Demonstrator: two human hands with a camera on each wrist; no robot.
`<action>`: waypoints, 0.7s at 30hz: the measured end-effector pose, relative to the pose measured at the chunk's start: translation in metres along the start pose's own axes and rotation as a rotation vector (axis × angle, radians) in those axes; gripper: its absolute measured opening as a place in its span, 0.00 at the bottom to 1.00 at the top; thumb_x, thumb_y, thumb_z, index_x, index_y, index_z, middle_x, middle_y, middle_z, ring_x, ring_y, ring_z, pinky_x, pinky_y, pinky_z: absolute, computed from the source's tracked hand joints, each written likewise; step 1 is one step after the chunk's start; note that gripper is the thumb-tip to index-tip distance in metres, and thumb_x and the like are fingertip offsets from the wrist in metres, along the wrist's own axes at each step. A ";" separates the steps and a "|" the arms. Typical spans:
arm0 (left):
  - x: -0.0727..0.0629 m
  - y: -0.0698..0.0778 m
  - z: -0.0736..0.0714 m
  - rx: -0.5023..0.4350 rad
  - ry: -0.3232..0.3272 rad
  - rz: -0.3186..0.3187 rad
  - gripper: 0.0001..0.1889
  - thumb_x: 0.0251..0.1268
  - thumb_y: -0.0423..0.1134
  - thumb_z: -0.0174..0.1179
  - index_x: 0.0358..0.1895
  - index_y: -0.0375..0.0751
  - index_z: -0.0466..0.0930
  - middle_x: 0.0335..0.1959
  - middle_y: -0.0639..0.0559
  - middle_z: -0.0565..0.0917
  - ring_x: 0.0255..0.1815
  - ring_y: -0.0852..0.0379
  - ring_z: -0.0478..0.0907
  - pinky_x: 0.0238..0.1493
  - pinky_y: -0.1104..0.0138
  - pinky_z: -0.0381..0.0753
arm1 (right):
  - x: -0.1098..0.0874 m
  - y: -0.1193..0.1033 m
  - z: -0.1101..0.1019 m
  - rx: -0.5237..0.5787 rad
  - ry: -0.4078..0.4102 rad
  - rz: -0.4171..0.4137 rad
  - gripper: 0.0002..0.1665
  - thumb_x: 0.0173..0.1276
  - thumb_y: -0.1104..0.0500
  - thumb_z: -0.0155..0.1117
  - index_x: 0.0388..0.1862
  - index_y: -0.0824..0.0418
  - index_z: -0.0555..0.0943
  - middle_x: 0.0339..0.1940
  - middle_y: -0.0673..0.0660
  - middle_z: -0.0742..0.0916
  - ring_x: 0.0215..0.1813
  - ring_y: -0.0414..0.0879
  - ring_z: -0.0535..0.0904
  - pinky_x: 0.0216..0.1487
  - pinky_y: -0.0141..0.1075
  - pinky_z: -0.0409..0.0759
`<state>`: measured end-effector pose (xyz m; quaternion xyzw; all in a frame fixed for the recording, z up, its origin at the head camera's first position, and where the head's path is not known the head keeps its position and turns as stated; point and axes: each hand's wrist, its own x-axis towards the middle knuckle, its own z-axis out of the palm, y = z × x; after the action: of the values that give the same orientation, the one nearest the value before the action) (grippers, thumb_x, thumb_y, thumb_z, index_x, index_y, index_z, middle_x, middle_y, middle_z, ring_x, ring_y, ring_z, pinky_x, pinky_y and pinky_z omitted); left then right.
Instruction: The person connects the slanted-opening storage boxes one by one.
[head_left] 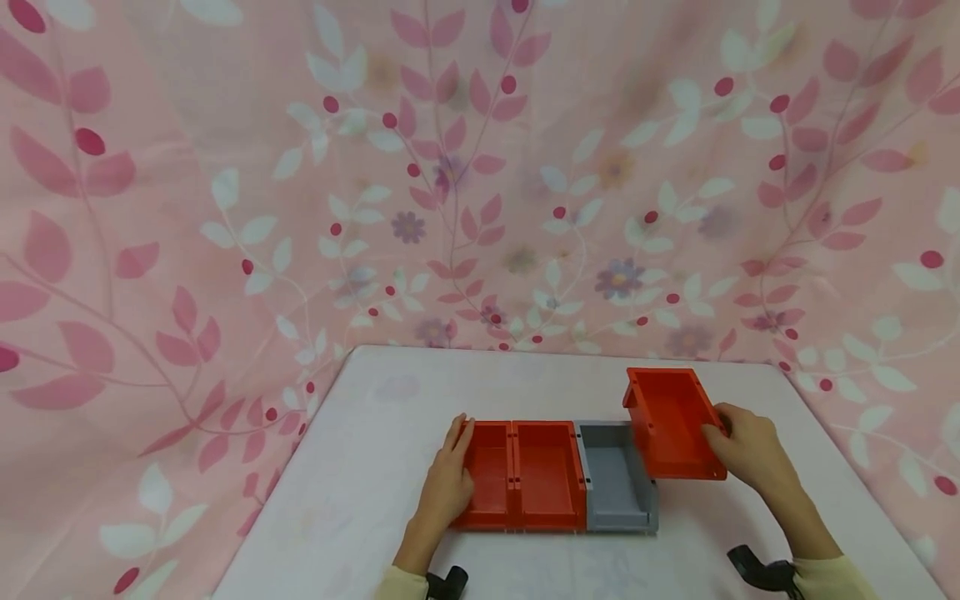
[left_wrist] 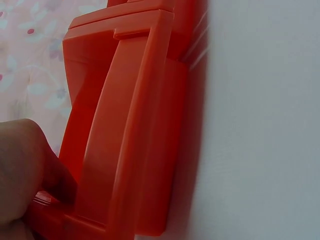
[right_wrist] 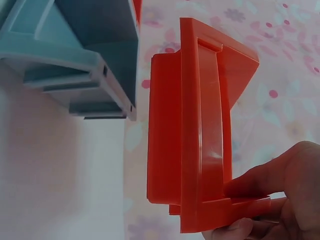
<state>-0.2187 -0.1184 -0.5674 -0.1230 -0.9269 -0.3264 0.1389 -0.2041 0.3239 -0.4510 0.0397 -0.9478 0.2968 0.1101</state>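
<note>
Two red plastic storage bins, a left one [head_left: 492, 477] and a middle one [head_left: 547, 479], sit side by side on the white table with a grey bin [head_left: 617, 479] adjoining them on the right. My left hand [head_left: 442, 487] grips the side wall of the leftmost bin, a finger or thumb reaching inside it in the left wrist view. Another red bin [head_left: 677, 421] is held off the table by my right hand [head_left: 753, 450], which pinches its right side wall. That raised bin [right_wrist: 167, 130] is tilted, right of the grey bin [right_wrist: 115, 65], and partly covers it in the head view.
The white-covered table [head_left: 337, 500] extends around the row of bins. A pink floral cloth [head_left: 480, 208] hangs behind the table and along both sides. Black wrist-worn devices [head_left: 757, 571] show near both sleeves.
</note>
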 end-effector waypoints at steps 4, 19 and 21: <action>0.001 -0.001 -0.003 -0.002 -0.001 -0.015 0.43 0.58 0.17 0.56 0.80 0.39 0.63 0.81 0.42 0.60 0.65 0.36 0.75 0.58 0.44 0.81 | -0.008 0.006 0.000 0.009 -0.021 0.022 0.17 0.71 0.65 0.60 0.50 0.80 0.79 0.34 0.64 0.86 0.28 0.50 0.80 0.29 0.50 0.87; 0.003 -0.003 -0.004 -0.002 -0.005 -0.036 0.42 0.58 0.17 0.55 0.80 0.38 0.64 0.82 0.45 0.60 0.68 0.37 0.73 0.61 0.45 0.78 | -0.026 0.023 0.003 -0.012 -0.042 0.049 0.15 0.70 0.66 0.60 0.48 0.79 0.81 0.33 0.62 0.87 0.29 0.51 0.80 0.31 0.47 0.85; 0.003 -0.003 -0.004 -0.009 -0.008 -0.035 0.42 0.59 0.17 0.55 0.80 0.38 0.64 0.82 0.45 0.60 0.69 0.37 0.73 0.62 0.45 0.78 | -0.027 0.024 0.004 -0.007 -0.058 0.061 0.16 0.70 0.66 0.60 0.49 0.80 0.80 0.34 0.64 0.87 0.30 0.51 0.80 0.32 0.49 0.86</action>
<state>-0.2217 -0.1227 -0.5655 -0.1084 -0.9280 -0.3323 0.1290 -0.1815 0.3417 -0.4737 0.0191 -0.9524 0.2953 0.0736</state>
